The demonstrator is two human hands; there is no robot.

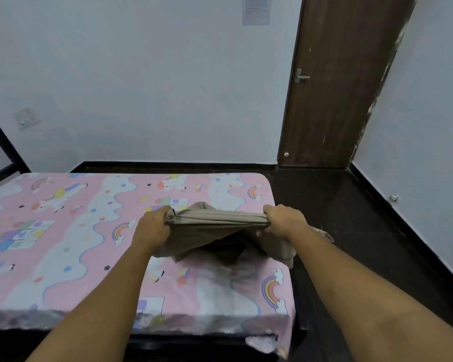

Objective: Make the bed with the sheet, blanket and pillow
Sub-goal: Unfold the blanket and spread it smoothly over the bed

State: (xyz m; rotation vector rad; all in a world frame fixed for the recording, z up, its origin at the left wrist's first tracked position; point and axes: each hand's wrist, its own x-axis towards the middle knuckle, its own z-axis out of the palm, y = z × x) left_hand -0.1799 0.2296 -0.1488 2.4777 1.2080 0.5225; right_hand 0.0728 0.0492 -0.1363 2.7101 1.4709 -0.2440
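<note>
At 9 o'clock we note a dark bed frame (3, 152) rising beside the bed (168, 327). A pink sheet (71, 231) with rainbows and unicorns covers the mattress, lying flat. Our left hand (153, 227) is left of centre, fingers (166, 211) closed on the left end of a beige folded blanket (215, 226). The blanket is held above the sheet near the bed's 3 o'clock edge; its gathered top hem runs left to right, from 9 toward 3 o'clock, and the rest hangs down loosely toward us. Our right hand (285, 218) pinches the hem's right end, fingers closed. At 1 o'clock stands a brown door (338, 87); dark floor (351, 218) lies right of the bed.
</note>
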